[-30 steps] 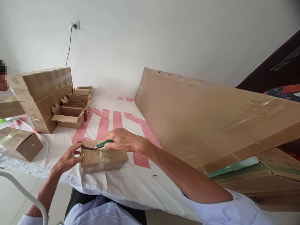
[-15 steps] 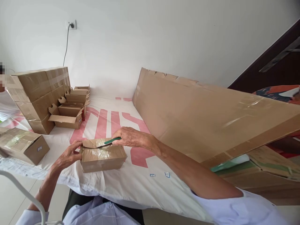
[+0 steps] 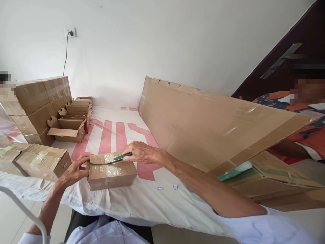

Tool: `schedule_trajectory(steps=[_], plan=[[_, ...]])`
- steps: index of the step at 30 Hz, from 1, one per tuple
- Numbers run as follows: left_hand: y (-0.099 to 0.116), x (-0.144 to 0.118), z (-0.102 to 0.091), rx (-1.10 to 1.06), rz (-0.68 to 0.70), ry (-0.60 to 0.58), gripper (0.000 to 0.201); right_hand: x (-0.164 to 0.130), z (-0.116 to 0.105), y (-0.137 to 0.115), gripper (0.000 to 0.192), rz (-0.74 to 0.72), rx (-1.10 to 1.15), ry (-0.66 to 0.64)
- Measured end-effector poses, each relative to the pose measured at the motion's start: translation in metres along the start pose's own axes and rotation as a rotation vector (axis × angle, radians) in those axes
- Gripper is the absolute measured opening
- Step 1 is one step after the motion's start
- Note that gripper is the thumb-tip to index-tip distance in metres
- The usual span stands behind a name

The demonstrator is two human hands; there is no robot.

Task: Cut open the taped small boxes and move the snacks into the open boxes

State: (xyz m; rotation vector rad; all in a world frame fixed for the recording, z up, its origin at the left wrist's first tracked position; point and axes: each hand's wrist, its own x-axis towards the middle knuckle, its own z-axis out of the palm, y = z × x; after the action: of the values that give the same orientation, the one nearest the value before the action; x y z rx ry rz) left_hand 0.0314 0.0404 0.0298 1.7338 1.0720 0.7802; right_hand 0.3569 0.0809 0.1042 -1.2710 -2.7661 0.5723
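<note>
A small taped cardboard box [image 3: 113, 176] lies on the cloth-covered table in front of me. My left hand [image 3: 73, 172] grips its left end, thumb low and fingers at the top edge. My right hand [image 3: 142, 151] is closed round a utility knife with a green handle [image 3: 123, 156]. The knife's blade lies at the lengthwise seam on the box's top, across which clear tape runs. The top flap behind the seam is slightly raised near the left end. What is inside the box is hidden.
Two taped boxes [image 3: 42, 161] lie left of my hand. Behind them rises a stack of closed boxes [image 3: 38, 98], with several opened boxes [image 3: 69, 130] beside it. A large cardboard sheet [image 3: 203, 125] leans at the right, with a person [image 3: 302, 135] behind it.
The taped boxes at the left have slid right, closer to my left hand. My view has shifted a little right, showing more of the person there. The knife stays at the seam.
</note>
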Motion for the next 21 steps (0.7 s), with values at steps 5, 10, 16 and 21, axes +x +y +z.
schedule_trajectory(steps=[5,10,16,21], plan=[[0.003,0.003,0.001,0.029,-0.004,0.008,0.049,-0.004,0.0,0.007,0.028,0.014,0.026,0.005],[0.003,0.007,0.01,0.03,0.005,-0.028,0.051,-0.02,0.0,0.018,0.027,0.088,0.164,-0.02],[0.008,0.011,0.011,0.108,0.011,-0.011,0.046,-0.019,-0.005,-0.001,0.026,0.115,0.026,-0.01],[0.014,0.008,-0.005,0.177,0.002,0.02,0.052,-0.003,-0.023,-0.039,0.027,0.111,-0.182,-0.044]])
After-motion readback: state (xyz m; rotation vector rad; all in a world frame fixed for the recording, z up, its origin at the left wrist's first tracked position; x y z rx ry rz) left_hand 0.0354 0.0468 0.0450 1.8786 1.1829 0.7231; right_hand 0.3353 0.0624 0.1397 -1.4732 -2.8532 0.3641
